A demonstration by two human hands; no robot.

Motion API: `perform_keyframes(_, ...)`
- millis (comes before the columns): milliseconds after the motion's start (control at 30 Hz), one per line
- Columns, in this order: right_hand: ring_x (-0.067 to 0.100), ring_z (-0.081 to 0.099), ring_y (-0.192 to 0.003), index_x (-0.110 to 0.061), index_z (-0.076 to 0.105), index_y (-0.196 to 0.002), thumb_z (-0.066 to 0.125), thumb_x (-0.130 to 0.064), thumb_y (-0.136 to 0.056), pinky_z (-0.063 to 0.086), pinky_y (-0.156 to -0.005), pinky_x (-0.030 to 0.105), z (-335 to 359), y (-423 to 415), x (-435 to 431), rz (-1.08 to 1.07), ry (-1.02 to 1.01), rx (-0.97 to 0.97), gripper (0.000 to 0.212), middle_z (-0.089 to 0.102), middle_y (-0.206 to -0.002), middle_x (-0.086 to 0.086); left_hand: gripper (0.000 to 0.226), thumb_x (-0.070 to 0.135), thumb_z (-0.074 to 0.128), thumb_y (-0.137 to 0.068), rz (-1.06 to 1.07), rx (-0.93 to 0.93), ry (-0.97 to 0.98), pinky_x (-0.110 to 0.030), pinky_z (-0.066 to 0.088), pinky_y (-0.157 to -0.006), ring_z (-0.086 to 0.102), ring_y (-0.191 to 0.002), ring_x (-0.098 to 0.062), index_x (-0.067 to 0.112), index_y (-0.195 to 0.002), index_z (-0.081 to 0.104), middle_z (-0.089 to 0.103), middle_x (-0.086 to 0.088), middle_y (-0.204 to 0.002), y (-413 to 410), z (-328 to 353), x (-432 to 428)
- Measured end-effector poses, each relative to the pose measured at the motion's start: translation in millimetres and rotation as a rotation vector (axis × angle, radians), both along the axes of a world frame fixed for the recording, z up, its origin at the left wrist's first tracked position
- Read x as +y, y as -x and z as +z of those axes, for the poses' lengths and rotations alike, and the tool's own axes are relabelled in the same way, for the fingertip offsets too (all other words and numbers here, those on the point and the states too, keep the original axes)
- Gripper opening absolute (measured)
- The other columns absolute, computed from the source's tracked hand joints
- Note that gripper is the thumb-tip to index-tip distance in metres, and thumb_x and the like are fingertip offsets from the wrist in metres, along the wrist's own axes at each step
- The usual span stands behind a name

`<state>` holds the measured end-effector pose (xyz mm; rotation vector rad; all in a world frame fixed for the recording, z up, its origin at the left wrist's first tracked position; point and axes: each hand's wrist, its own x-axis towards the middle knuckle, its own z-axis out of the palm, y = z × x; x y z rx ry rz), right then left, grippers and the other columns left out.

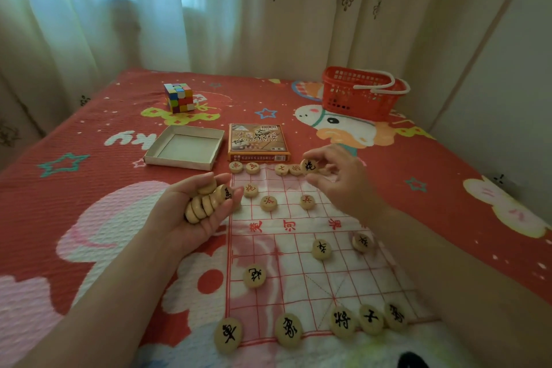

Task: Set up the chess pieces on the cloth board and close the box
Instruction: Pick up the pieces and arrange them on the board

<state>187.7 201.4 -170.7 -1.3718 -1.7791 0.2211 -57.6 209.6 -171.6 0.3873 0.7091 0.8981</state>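
A white cloth board with red grid lines lies on the bed. Several round wooden pieces stand on it: red-lettered ones along the far edge, black-lettered ones along the near edge. My left hand is cupped palm up at the board's left edge, holding a stack of pieces. Over the far right corner, my right hand pinches a black-lettered piece between thumb and fingers. The open box tray and its printed lid lie beyond the board.
A colour cube sits at the far left of the red patterned bedspread. A red plastic basket with white handles stands at the far right. Curtains hang behind the bed; a wall is on the right.
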Motion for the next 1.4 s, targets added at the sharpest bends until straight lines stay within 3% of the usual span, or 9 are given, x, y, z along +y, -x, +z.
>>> perform_keyframes(100,-0.003,0.054,-0.083,-0.023,0.063,-0.096,0.071,-0.003,-0.073,0.038,-0.072,0.004,3.8,-12.8,-11.3,0.005,0.029,0.002,0.032,0.059,-0.091,-0.006,0.039,0.009,0.072,-0.051,-0.071,-0.006,-0.022,-0.026,0.055,-0.043,0.069,-0.066,-0.028,0.001,-0.089,0.064,0.066,-0.023,-0.085,-4.2,2.9,0.3)
perform_keyframes(200,0.008,0.056,-0.085,-0.017,0.065,-0.095,0.072,-0.001,-0.072,0.04,-0.073,0.007,2.8,-26.2,-31.2,0.016,0.086,-0.003,0.029,0.063,-0.092,0.002,0.053,0.003,0.087,-0.031,-0.155,-0.02,-0.022,-0.026,0.055,-0.043,0.069,-0.067,-0.028,-0.001,-0.081,0.069,0.065,-0.024,-0.089,-15.4,4.3,-2.2)
perform_keyframes(333,0.009,0.056,-0.08,-0.012,0.067,-0.095,0.076,0.001,-0.068,0.042,-0.07,0.008,-0.6,-43.3,-61.7,0.036,0.08,-0.022,0.031,0.064,-0.089,0.001,0.022,0.014,0.059,-0.069,-0.205,0.052,-0.013,-0.022,0.053,-0.041,0.067,-0.061,-0.02,0.003,-0.088,0.064,0.065,-0.02,-0.087,-38.1,11.4,-7.6)
perform_keyframes(433,0.01,0.055,-0.074,-0.016,0.066,-0.093,0.074,-0.005,-0.066,0.045,-0.067,0.014,-5.6,-57.0,-83.4,0.055,0.077,-0.042,0.031,0.063,-0.085,-0.002,0.019,0.015,0.056,-0.071,-0.248,0.063,-0.028,-0.021,0.052,-0.039,0.064,-0.056,-0.018,0.004,-0.085,0.063,0.065,-0.018,-0.082,-53.4,15.4,-10.8)
perform_keyframes(567,0.0,0.054,-0.071,-0.011,0.067,-0.091,0.07,-0.021,-0.068,0.04,-0.063,0.007,-12.0,-71.7,-106.1,0.056,0.079,-0.12,0.026,0.062,-0.082,-0.01,0.014,0.017,0.055,-0.073,-0.295,0.077,-0.019,-0.02,0.049,-0.035,0.06,-0.05,-0.014,0.008,-0.081,0.061,0.064,-0.009,-0.073,-69.3,15.5,-14.2)
perform_keyframes(700,-0.006,0.054,-0.073,-0.016,0.066,-0.095,0.073,-0.013,-0.067,0.039,-0.062,0.006,-19.1,-82.7,-124.5,0.013,0.139,-0.146,0.029,0.063,-0.085,-0.007,0.017,0.02,0.052,-0.085,-0.285,0.124,0.035,-0.018,0.047,-0.035,0.06,-0.05,-0.013,0.008,-0.077,0.061,0.061,-0.008,-0.068,-78.8,9.6,-18.0)
perform_keyframes(800,0.001,0.052,-0.073,-0.032,0.058,-0.095,0.066,-0.031,-0.067,0.041,-0.062,0.01,-24.0,-85.2,-129.6,0.002,0.119,-0.236,0.029,0.061,-0.084,-0.006,0.019,0.022,0.053,-0.084,-0.238,0.167,0.068,-0.019,0.047,-0.035,0.059,-0.057,-0.015,0.005,-0.078,0.061,0.059,-0.01,-0.072,-80.2,10.2,-20.6)
perform_keyframes(1033,0.002,0.049,-0.071,-0.025,0.062,-0.08,0.065,-0.032,-0.066,0.038,-0.063,0.012,-26.0,-90.0,-127.8,0.046,0.114,-0.296,0.015,0.055,-0.076,-0.017,0.041,0.029,0.039,-0.087,-0.171,0.098,0.146,-0.024,0.05,-0.039,0.056,-0.073,-0.02,-0.004,-0.089,0.063,0.057,-0.015,-0.083,-75.1,11.6,-20.5)
perform_keyframes(1400,0.008,0.049,-0.074,-0.021,0.066,-0.075,0.068,-0.032,-0.068,0.042,-0.065,0.024,-28.3,-90.4,-125.9,0.09,0.1,-0.32,0.014,0.063,-0.074,-0.01,0.041,0.024,0.056,-0.073,-0.327,0.077,0.039,-0.019,0.047,-0.033,0.059,-0.051,-0.01,0.004,-0.109,0.058,0.056,-0.005,-0.067,-75.1,9.7,-17.6)
